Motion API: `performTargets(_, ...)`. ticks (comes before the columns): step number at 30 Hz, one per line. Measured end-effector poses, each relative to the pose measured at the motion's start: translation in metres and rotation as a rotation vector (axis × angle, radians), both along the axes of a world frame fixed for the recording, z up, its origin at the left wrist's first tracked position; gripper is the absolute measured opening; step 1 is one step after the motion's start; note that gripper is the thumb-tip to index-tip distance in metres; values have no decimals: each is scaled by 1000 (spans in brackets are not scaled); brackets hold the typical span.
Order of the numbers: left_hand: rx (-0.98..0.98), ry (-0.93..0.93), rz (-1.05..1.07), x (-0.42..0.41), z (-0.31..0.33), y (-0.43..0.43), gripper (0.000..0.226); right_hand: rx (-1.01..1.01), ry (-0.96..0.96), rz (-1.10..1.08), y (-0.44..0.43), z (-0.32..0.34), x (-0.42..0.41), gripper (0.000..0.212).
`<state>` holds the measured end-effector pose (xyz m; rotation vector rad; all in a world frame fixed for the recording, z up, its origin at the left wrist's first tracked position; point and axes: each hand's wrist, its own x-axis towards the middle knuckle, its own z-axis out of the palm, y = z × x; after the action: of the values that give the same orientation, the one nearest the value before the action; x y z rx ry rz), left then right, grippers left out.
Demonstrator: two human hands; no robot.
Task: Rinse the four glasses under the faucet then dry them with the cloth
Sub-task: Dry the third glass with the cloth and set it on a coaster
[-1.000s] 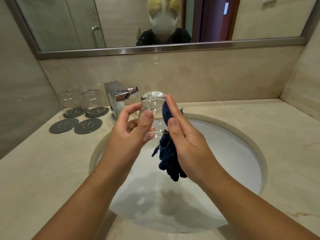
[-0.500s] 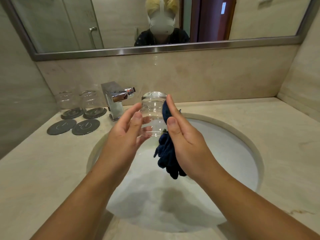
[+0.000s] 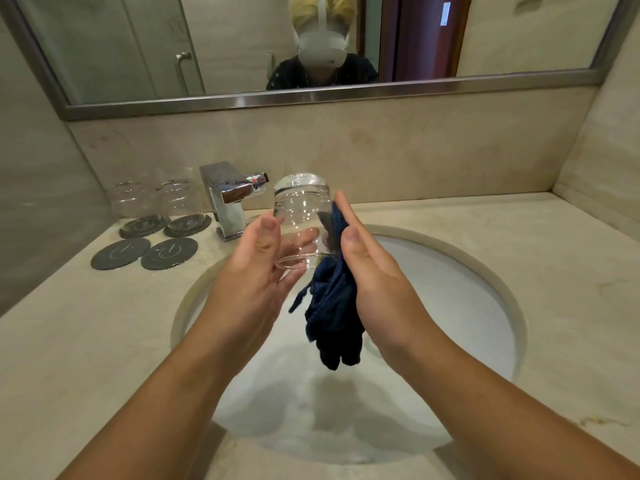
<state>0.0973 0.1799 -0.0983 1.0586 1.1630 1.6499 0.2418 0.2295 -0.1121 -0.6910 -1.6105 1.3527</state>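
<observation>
Drying looks under way above the round white basin (image 3: 450, 299). The clear drinking glass (image 3: 301, 220) is held upside down, probably so drips run out. The left hand (image 3: 252, 271) clasps it lightly between thumb and fingers, steadying it. The right hand (image 3: 374, 271), fingers straight, presses the dark blue cloth (image 3: 332, 313) against its side. Two more clear glasses (image 3: 133, 202) rest inverted on grey round coasters (image 3: 187, 226).

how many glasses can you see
3. Held glass between left hand and right hand over the sink; left glass and right glass on rear coasters beside the faucet. A fourth may be hidden.
</observation>
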Motion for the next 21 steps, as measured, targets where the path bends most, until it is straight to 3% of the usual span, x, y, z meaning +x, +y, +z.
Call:
performTargets(5,-75,109,73,-5,-3,4,61,106,-99,-32,-3,0,0,47)
performTargets(12,-95,72,96,-3,0,-1,69,221,-115,-20,-7,0,-1,49)
performTargets(15,-69,19,59,-3,1,-2,64,176,-101,-20,-3,0,0,47)
performTargets(17,-69,-7,16,-3,2,-2,71,128,-72,-29,-1,0,1,44)
performTargets(21,-125,100,31,-2,2,-1,80,100,-41,-31,0,1,2,45)
